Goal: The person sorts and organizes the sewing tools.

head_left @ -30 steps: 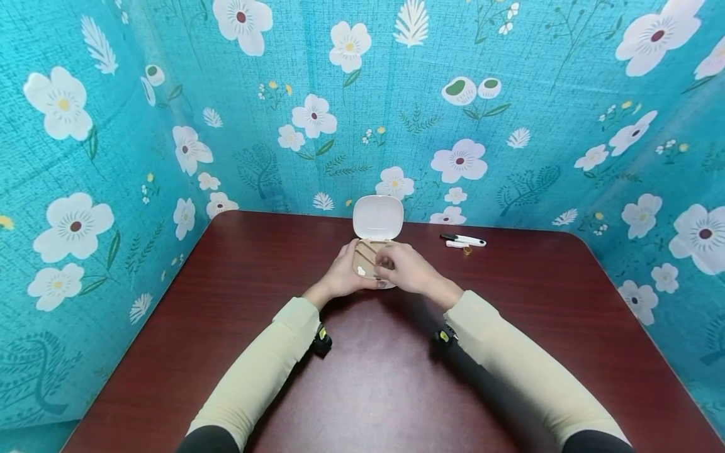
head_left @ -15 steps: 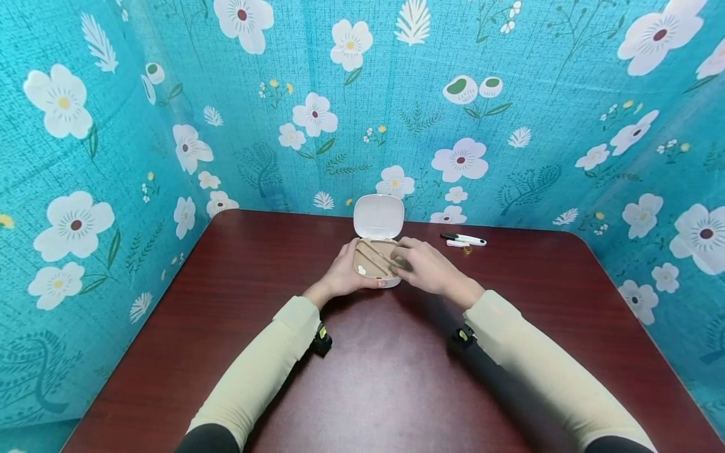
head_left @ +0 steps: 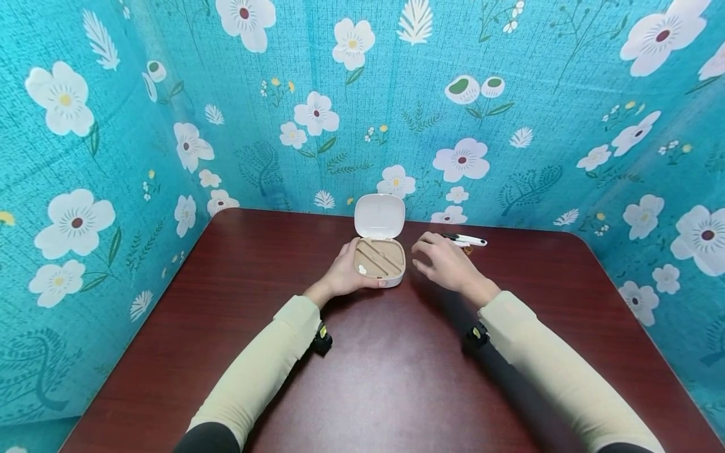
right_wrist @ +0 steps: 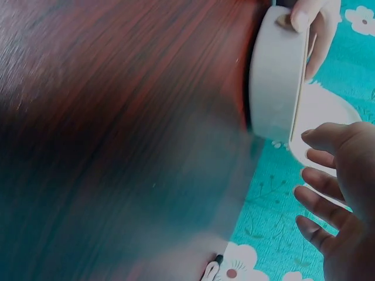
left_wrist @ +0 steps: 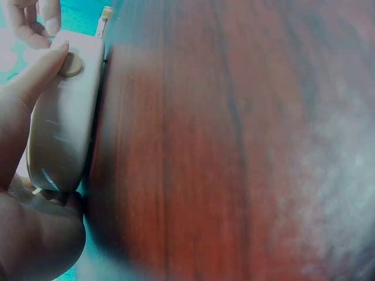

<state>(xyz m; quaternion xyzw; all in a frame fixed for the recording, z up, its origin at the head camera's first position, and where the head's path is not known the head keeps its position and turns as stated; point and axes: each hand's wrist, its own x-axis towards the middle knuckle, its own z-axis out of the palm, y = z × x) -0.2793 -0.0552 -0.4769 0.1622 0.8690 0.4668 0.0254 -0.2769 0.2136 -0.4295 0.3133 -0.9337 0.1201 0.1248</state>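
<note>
A small white case with a beige inside stands on the table, its white lid raised at the back. Diagonal grooves cross the beige tray, and a small white patch marks its front left corner. My left hand grips the case from the left, fingers round its side. In the left wrist view the thumb lies by a round brownish button on the case's front wall. Right of the case, apart from it, is my right hand. Its fingers are spread and loosely bent, holding nothing, as the right wrist view shows.
Behind my right hand lies a slim black-and-white pen-like thing, with a pale piece beside it partly hidden. A small gold ring-shaped thing is close by. The dark red table meets a blue flowered cloth at its back edge.
My right hand has moved from over the tray to the right, away from the case, uncovering the tray's grooves. My left hand has kept its grip on the case.
</note>
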